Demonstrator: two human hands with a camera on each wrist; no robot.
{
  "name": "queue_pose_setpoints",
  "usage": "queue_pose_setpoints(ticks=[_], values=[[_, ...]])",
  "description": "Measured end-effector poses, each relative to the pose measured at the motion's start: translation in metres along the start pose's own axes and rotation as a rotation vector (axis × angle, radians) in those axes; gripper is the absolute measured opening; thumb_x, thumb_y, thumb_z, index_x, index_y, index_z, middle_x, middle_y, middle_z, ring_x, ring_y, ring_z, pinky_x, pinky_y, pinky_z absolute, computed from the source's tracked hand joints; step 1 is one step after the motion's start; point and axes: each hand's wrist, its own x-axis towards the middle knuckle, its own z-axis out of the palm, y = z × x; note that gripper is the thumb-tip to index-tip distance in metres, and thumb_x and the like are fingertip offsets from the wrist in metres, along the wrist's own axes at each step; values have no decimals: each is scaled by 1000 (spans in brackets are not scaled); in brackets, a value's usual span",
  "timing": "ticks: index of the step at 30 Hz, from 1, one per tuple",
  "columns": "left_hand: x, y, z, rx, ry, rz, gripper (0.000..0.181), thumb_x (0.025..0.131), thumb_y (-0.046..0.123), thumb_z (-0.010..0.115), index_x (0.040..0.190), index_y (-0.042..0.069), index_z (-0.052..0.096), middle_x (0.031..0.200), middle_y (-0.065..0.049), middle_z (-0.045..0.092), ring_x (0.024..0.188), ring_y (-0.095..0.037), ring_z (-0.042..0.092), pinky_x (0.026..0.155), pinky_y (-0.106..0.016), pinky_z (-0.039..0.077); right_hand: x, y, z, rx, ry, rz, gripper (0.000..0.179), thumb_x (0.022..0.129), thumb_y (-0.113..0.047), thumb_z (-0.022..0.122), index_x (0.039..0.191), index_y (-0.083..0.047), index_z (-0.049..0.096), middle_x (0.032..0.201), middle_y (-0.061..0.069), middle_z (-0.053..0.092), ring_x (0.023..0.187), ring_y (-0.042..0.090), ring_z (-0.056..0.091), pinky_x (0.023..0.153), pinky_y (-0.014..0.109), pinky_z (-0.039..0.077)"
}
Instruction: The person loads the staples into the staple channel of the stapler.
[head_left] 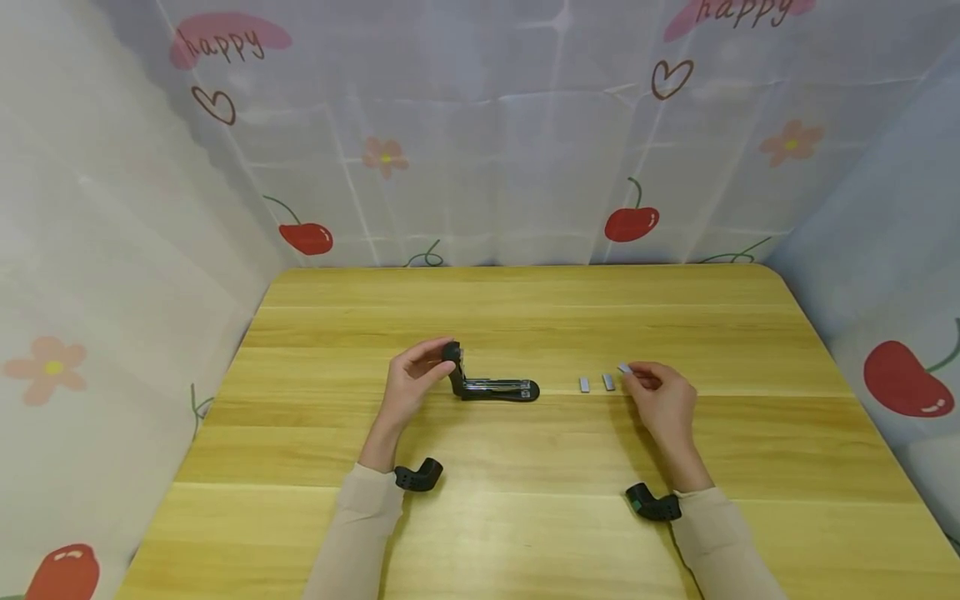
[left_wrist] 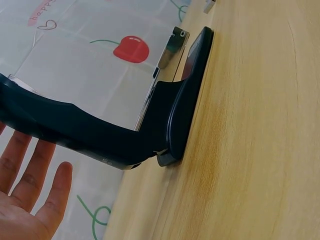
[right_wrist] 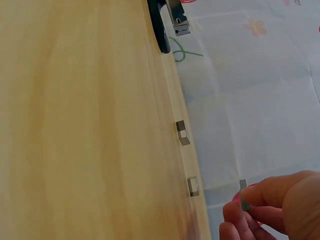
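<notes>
A black stapler [head_left: 498, 390] lies on the table, swung wide so its upper arm stands up at the left end. My left hand [head_left: 411, 379] holds the top of that raised arm between thumb and fingers. In the left wrist view, the stapler's arm [left_wrist: 65, 120] crosses in front of the fingers [left_wrist: 37, 172], hiding part of them. My right hand [head_left: 663, 404] pinches a small grey strip of staples [head_left: 625, 368] just above the table. Two similar staple strips, one nearer the stapler [head_left: 584, 385] and one nearer the right hand [head_left: 608, 382], lie apart on the wood.
The wooden table [head_left: 525, 517] has its far edge against a printed curtain [head_left: 495, 125]. Black wrist cameras, left [head_left: 420, 475] and right [head_left: 652, 502], sit on the wrists. Curtains also hang at both sides.
</notes>
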Motion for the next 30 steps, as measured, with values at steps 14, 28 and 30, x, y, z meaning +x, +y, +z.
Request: queue_pose_setpoints(ticks=[14, 28, 30], values=[[-1, 0, 0, -5, 2, 8, 37, 91, -4, 63, 125, -14, 57, 107, 8, 67, 97, -7, 63, 81, -19, 54, -1, -34, 22, 92, -139, -87, 14, 87, -7, 72, 99, 1, 75, 91, 17, 71, 75, 24, 65, 58, 9, 46], [-1, -1, -1, 11, 7, 2, 36, 91, -1, 65, 124, -11, 60, 106, 8, 68, 95, -8, 64, 75, -19, 53, -12, -71, 61, 138, -281, -227, 12, 84, -9, 76, 95, -4, 77, 86, 10, 71, 72, 19, 62, 58, 19, 47], [-1, -1, -1, 7, 8, 5, 36, 91, -2, 64, 124, -12, 59, 106, 8, 68, 96, -7, 64, 76, -19, 53, -14, -76, 67, 129, -304, -250, 11, 85, -11, 76, 94, -6, 77, 86, 9, 71, 72, 18, 61, 58, 20, 47]])
